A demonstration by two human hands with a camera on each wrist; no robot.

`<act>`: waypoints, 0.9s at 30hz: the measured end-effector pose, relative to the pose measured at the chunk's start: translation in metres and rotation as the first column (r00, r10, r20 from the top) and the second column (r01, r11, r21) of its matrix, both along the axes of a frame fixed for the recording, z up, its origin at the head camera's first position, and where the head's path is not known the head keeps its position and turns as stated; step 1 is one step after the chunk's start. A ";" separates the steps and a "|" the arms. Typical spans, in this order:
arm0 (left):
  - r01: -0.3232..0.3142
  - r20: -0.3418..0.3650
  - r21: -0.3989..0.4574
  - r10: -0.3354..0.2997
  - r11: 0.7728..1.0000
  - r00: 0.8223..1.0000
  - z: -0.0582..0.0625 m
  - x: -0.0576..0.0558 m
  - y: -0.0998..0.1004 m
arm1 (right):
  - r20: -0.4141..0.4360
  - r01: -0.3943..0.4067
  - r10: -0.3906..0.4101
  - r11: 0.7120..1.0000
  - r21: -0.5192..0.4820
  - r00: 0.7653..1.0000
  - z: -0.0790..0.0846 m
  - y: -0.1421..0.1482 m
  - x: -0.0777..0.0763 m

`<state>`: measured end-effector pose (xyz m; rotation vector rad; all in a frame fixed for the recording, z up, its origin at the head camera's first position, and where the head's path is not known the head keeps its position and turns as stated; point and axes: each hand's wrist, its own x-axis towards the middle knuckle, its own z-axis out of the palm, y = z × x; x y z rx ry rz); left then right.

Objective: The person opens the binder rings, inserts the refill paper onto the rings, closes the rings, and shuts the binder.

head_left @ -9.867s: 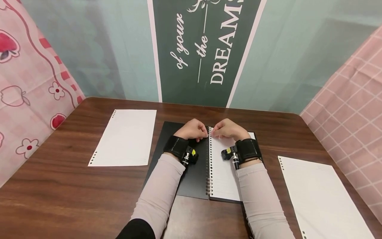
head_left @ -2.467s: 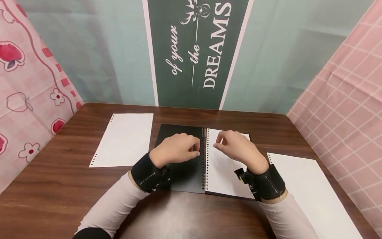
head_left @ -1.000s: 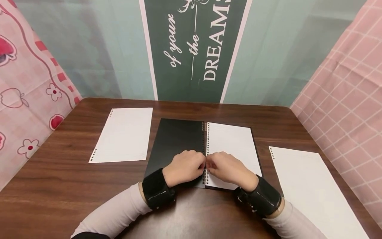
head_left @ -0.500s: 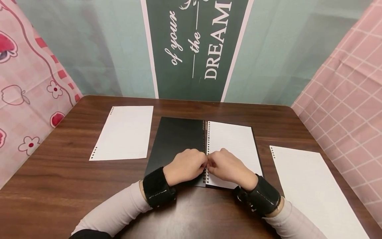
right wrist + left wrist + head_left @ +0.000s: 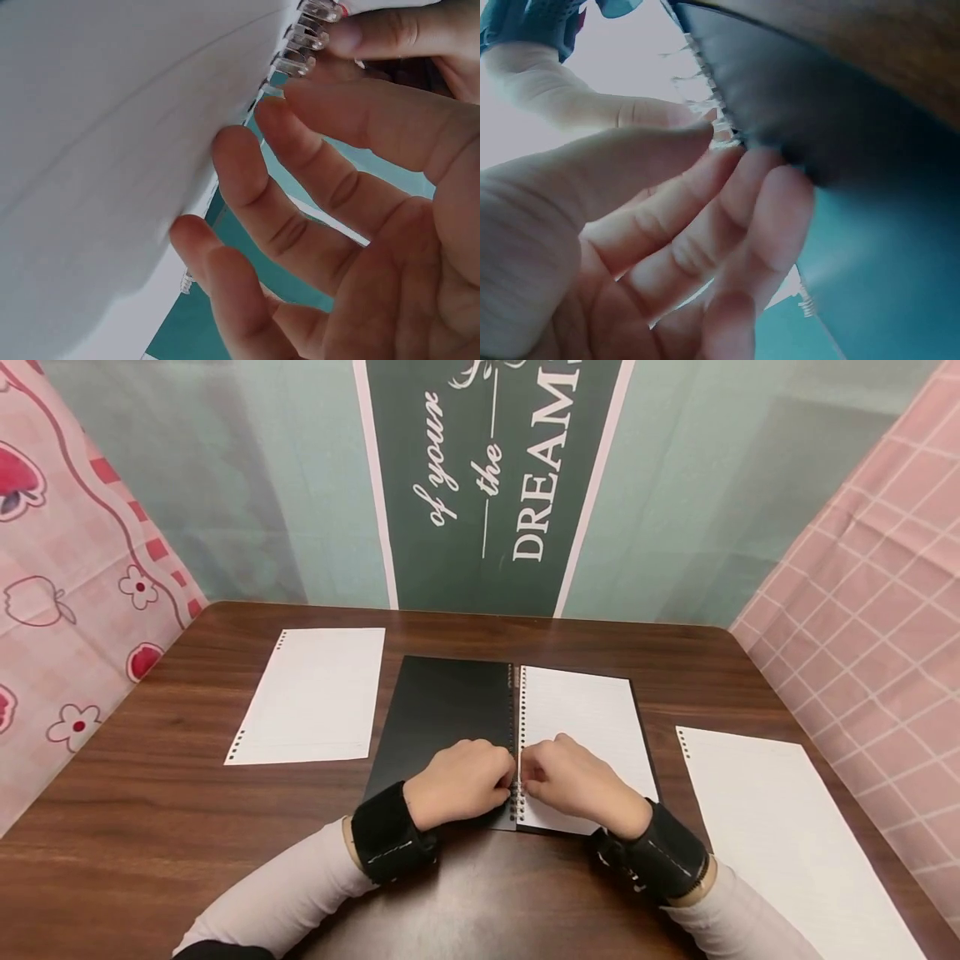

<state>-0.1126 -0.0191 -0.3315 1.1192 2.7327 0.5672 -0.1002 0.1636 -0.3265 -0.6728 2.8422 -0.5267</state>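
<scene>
A black loose-leaf binder lies spread flat on the table, its bare cover on the left and white punched paper on the right. Clear plastic rings run along its spine. My left hand pinches the rings near the lower part of the spine between thumb and index finger. Just across from it, my right hand pinches the same row of rings, its other fingers curled along the paper's punched edge. From above, the hands hide that stretch of the spine.
One loose punched sheet lies on the table left of the binder. Another loose sheet lies to the right, near the right forearm. A fabric backdrop stands behind the brown wooden table.
Both hands were at the spine's top end, then lifted apart above the binder, then came down together on its lower rings. Over the last second they have barely shifted.
</scene>
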 end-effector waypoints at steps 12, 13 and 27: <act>0.050 0.060 -0.041 -0.048 0.998 0.997 0.005 0.004 -0.001 | 0.097 -0.063 0.081 0.983 -0.173 0.992 0.004 0.014 0.020; 0.051 0.060 -0.043 -0.048 0.998 0.997 0.004 0.004 -0.001 | 0.099 -0.071 0.090 0.980 -0.186 0.991 0.003 0.014 0.020; 0.023 0.153 -0.046 -0.016 0.999 0.988 0.000 0.000 -0.002 | 0.133 -0.160 0.192 0.962 -0.220 0.972 0.000 0.013 0.019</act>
